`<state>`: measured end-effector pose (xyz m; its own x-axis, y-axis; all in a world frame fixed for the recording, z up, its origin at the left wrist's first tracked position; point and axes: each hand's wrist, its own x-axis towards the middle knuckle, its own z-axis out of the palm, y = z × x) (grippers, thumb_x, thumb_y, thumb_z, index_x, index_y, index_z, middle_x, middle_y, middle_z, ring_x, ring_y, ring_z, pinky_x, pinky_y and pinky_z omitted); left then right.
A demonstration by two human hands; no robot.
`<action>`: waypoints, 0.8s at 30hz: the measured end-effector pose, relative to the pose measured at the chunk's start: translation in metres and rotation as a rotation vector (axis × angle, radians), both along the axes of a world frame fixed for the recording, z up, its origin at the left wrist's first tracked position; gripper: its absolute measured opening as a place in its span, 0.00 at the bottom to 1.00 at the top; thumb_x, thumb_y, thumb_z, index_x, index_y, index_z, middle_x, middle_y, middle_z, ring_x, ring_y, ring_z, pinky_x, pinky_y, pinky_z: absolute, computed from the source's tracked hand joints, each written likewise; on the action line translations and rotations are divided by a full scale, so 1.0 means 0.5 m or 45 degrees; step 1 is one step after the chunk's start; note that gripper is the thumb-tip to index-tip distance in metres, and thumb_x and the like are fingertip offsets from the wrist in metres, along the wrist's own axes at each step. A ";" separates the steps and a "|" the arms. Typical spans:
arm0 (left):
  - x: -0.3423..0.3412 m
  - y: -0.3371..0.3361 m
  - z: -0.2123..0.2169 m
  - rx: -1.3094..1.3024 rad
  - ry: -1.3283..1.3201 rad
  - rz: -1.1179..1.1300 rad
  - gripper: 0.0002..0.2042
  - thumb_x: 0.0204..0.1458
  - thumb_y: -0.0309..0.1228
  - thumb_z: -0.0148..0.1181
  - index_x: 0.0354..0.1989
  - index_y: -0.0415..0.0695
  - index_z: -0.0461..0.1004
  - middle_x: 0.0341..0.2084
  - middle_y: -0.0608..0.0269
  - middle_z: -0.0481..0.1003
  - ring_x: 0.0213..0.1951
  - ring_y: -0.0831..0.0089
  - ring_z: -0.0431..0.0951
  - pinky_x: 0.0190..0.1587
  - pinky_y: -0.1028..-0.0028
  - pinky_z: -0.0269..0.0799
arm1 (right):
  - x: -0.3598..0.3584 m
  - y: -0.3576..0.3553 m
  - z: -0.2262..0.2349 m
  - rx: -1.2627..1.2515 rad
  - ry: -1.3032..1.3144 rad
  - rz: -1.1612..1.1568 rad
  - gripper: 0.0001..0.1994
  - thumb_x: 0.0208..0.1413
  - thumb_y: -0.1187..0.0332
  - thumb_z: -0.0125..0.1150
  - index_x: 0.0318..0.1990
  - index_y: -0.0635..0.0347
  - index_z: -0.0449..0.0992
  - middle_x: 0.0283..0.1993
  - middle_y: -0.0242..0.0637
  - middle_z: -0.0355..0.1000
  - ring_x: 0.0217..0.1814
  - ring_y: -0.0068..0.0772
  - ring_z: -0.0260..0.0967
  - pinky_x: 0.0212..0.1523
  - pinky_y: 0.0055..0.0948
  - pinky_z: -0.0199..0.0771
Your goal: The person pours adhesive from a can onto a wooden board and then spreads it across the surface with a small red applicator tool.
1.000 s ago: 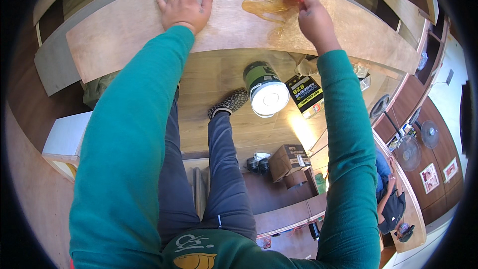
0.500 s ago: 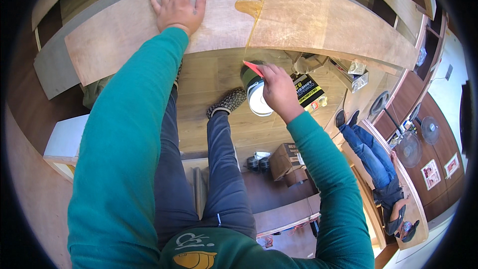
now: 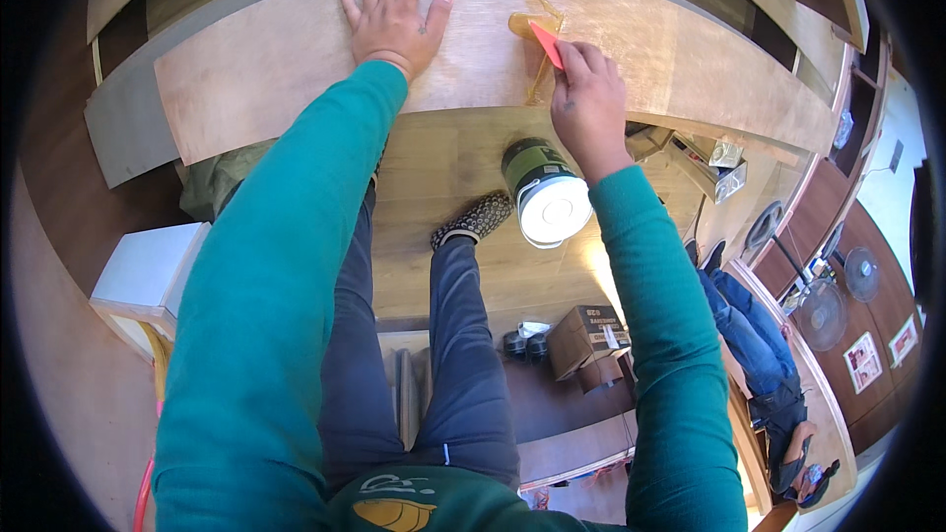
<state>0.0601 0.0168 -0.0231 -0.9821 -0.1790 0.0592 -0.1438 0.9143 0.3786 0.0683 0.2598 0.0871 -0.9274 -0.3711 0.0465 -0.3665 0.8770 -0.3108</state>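
A long plywood board (image 3: 266, 54) stretches across in front of me. My left hand (image 3: 396, 22) lies flat on it with the fingers spread. In my right hand (image 3: 591, 103) is a red plastic spreader (image 3: 546, 45), pinched between thumb and fingers. Its tip meets a patch of amber glue (image 3: 524, 26) on the board. A thin streak of the same glue runs from the patch to the near edge. The surface right of the streak looks darker and glossier.
A dark green bucket with a white lid (image 3: 554, 209) stands on the floor below the board. Cardboard boxes (image 3: 581, 340) lie further back. A white-topped cabinet (image 3: 148, 266) is at left. Another person (image 3: 774, 374) is at the right, near standing fans (image 3: 823, 313).
My right hand has moved the spreader from below the board's near edge up onto the glue patch. My left hand stays flat on the board; the whole view has shifted slightly.
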 end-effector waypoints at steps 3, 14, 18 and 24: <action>0.008 -0.040 0.000 0.252 0.149 -0.060 0.35 0.61 0.53 0.52 0.74 0.52 0.58 0.74 0.60 0.57 0.76 0.58 0.50 0.76 0.47 0.32 | 0.005 -0.021 -0.007 0.106 -0.136 -0.031 0.14 0.59 0.72 0.58 0.52 0.60 0.77 0.49 0.45 0.75 0.49 0.52 0.72 0.49 0.42 0.73; 0.081 -0.364 -0.038 -0.169 0.099 0.328 0.33 0.61 0.56 0.51 0.72 0.54 0.62 0.74 0.61 0.58 0.76 0.59 0.49 0.76 0.48 0.30 | -0.056 0.045 -0.043 -0.442 -0.783 -1.014 0.10 0.58 0.70 0.53 0.36 0.67 0.78 0.27 0.35 0.73 0.29 0.28 0.70 0.31 0.30 0.69; 0.071 -0.347 -0.042 -0.270 -0.057 0.333 0.33 0.61 0.58 0.48 0.72 0.56 0.61 0.74 0.62 0.56 0.77 0.59 0.47 0.76 0.47 0.30 | -0.080 0.022 -0.069 -0.674 -0.839 -1.179 0.09 0.57 0.71 0.51 0.39 0.67 0.76 0.33 0.41 0.74 0.31 0.36 0.75 0.32 0.37 0.80; 0.076 -0.347 -0.050 -0.251 -0.031 0.360 0.34 0.61 0.59 0.47 0.73 0.57 0.60 0.75 0.63 0.56 0.77 0.59 0.47 0.76 0.45 0.29 | -0.136 -0.113 -0.046 -0.862 -0.865 -1.280 0.12 0.59 0.72 0.49 0.46 0.69 0.73 0.43 0.46 0.74 0.40 0.46 0.79 0.33 0.46 0.88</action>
